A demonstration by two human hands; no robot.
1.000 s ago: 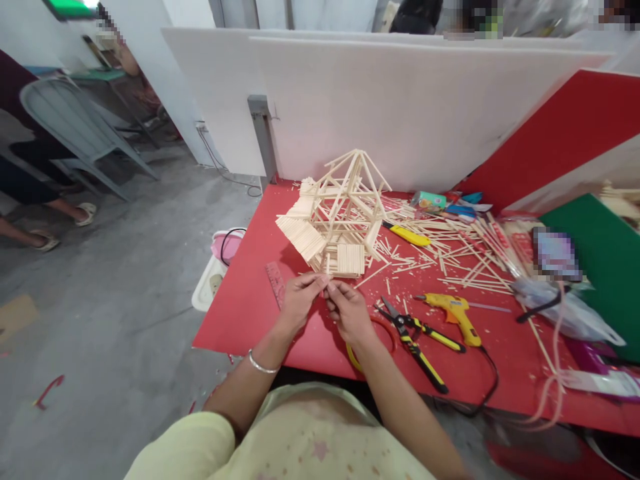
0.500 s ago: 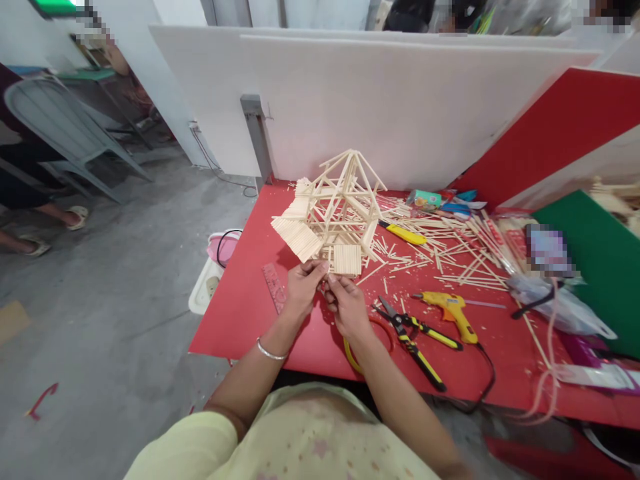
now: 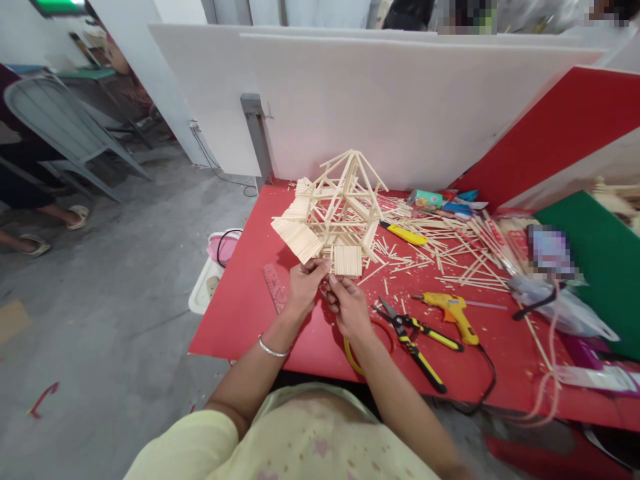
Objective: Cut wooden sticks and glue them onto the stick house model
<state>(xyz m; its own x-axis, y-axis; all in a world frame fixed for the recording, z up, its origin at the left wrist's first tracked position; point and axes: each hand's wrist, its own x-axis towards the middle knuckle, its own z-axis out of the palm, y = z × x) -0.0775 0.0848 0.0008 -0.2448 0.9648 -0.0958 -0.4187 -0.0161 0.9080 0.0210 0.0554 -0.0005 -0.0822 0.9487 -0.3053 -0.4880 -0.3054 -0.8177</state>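
A house model of thin wooden sticks (image 3: 334,213) stands on the red table (image 3: 250,307). My left hand (image 3: 303,285) and my right hand (image 3: 346,305) meet just in front of it, fingertips pinched together on a small wooden stick (image 3: 326,276) near the model's front panel. Both hands are closed in a pinch. A silver bangle sits on my left wrist.
Loose sticks (image 3: 450,250) litter the table right of the model. Yellow-handled cutters (image 3: 413,340), a yellow glue gun (image 3: 453,312), a yellow knife (image 3: 404,233), a pink ruler (image 3: 274,287) lie nearby. White boards stand behind. A grey chair (image 3: 60,127) and another person's feet are left.
My hands have moved slightly forward, closer to the model's front panel, still pinching the stick. The view shifted a little.
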